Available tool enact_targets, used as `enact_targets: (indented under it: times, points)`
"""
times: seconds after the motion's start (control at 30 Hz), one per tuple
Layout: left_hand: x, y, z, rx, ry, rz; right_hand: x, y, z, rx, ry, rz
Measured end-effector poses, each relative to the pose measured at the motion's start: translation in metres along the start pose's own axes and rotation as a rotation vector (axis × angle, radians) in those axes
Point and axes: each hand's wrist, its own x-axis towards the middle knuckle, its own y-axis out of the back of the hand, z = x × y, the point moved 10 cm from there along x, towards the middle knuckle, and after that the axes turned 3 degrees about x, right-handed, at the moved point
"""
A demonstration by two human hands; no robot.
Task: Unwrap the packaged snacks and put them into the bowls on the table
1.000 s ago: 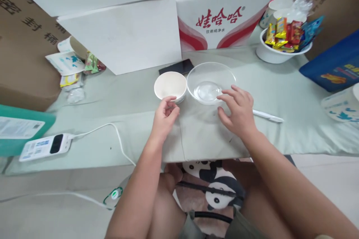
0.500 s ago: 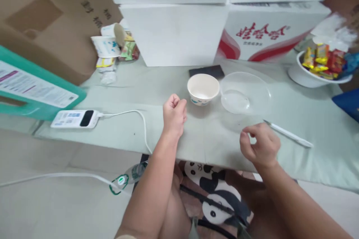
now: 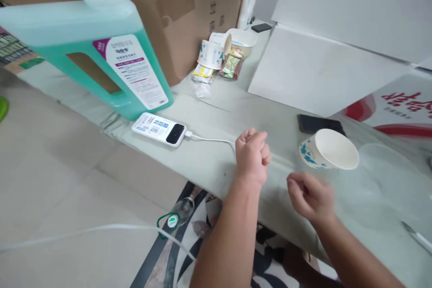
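Note:
My left hand [image 3: 252, 155] is closed in a fist above the table, just right of the white cable [image 3: 212, 139]. Nothing shows between its fingers. To its right my right hand [image 3: 312, 195], slightly blurred, is curled with the thumb against the fingers; no object is visible in it. Beyond the right hand a white paper bowl [image 3: 337, 148] with a blue leaf print stands upright. A dark phone [image 3: 317, 123] lies flat behind the bowl. On the bowl's right is a clear plastic bowl [image 3: 381, 180], faint and blurred. A white pen-like knife [image 3: 418, 236] lies at the right edge.
A large green liquid jug [image 3: 135, 72] stands at the left, beside a white power bank [image 3: 158, 129]. Farther back are paper cups [image 3: 209, 55], snack packets [image 3: 232, 65] and a cardboard box [image 3: 189, 4]. White cartons [image 3: 303, 67] fill the back right. A bottle [image 3: 185, 210] is below the table.
The view has swung left, so the bowls appear farther right and the jug shows more fully. My hands are nearer each other, both still closed.

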Motion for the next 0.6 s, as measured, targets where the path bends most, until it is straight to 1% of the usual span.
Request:
enact_targets:
  times: [0.07,0.17,0.23,0.33,0.4,0.5,0.6]
  points:
    - [0.004,0.010,0.014,-0.036,-0.033,-0.005,0.038,-0.024,0.010,0.045,-0.091,0.000]
    - [0.012,0.025,0.031,-0.095,-0.065,0.009,0.097,-0.068,0.039,0.131,-0.248,0.012]
    - [0.019,0.032,0.038,-0.138,-0.064,0.019,0.136,-0.103,0.057,0.143,-0.284,-0.023]
    - [0.032,0.040,0.046,-0.176,-0.063,0.035,0.189,-0.151,0.081,0.093,-0.311,-0.084]
    - [0.040,0.045,0.051,-0.186,-0.070,0.058,0.220,-0.178,0.099,0.032,-0.370,-0.119]
    - [0.051,0.050,0.057,-0.200,-0.074,0.102,0.262,-0.214,0.118,-0.037,-0.502,-0.180]
    - [0.058,0.053,0.057,-0.218,-0.051,0.128,0.291,-0.251,0.129,-0.083,-0.663,-0.279]
